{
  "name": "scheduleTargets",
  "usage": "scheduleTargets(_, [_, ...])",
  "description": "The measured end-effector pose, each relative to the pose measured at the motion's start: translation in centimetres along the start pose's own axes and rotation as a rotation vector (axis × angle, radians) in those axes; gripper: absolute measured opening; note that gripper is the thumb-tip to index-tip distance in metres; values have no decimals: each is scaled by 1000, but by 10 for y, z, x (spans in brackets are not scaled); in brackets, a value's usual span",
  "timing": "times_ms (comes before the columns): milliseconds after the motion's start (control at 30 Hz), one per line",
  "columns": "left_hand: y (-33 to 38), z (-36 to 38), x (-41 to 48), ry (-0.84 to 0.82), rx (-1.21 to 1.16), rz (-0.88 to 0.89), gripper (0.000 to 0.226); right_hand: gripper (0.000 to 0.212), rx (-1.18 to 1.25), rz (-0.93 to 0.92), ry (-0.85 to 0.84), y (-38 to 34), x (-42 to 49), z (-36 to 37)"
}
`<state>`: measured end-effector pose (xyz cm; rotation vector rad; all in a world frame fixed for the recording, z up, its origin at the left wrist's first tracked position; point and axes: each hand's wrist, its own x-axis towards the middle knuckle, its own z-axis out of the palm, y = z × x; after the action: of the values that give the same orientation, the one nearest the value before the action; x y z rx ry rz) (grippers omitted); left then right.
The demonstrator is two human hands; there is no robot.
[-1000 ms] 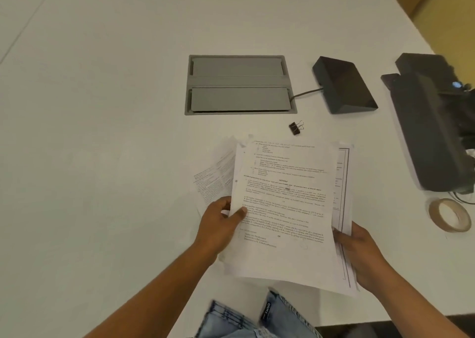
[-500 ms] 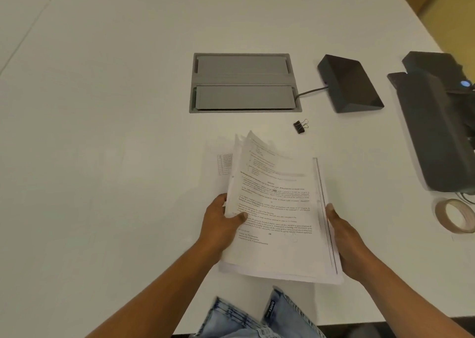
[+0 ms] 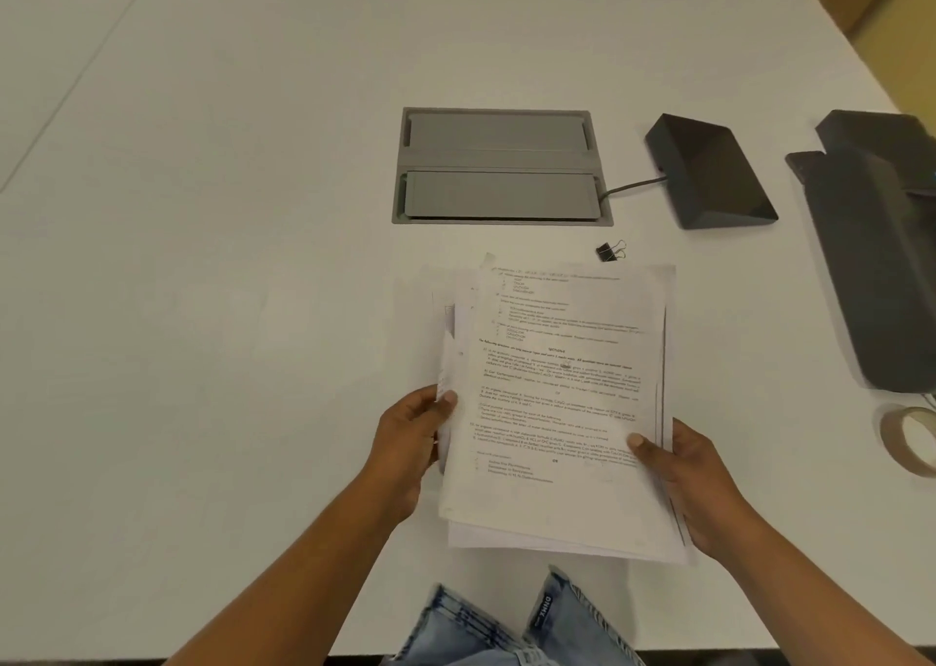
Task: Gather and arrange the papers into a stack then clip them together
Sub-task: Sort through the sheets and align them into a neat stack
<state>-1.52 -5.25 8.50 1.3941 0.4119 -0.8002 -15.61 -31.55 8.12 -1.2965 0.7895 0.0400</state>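
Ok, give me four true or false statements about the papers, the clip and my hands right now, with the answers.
1. The left hand and the right hand both grip the papers. True.
2. The binder clip is fastened on the papers. False: it lies loose on the table, just beyond their far edge.
3. The tape roll lies right of the papers. True.
4. The sheets are squared flush. False: edges stick out unevenly at the left and near sides.

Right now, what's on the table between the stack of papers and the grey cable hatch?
In the head view, only the black binder clip, by the right corner of the hatch, just beyond the papers; otherwise bare table.
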Motion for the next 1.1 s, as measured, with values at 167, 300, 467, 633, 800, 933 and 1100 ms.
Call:
scheduleTargets(167, [-7, -15, 14, 119, -191, -29, 19, 68, 35, -10, 21, 4, -1, -10])
scheduleTargets(300, [-18, -28, 27, 211, -353, -117, 29, 33, 52, 17, 52, 5, -4, -20])
scheduleTargets(467, [-33, -43, 30, 324, -337, -243, 39, 47, 31, 43, 55, 11, -7, -26])
scheduleTargets(633, [-30, -48, 32, 327, -242, -223, 36, 83, -21, 51, 46, 15, -6, -26])
scheduleTargets(800, [-30, -57, 38, 465, -56, -208, 30, 37, -17, 84, 46, 14, -5, -18])
scheduleTargets(933, [-27, -61, 34, 410, 41, -117, 28, 32, -29, 81, 28, 5, -2, -11])
scheduleTargets(1100, [-18, -52, 17, 268, 41, -39, 25, 69, 0, 31, 2, -13, 3, 1])
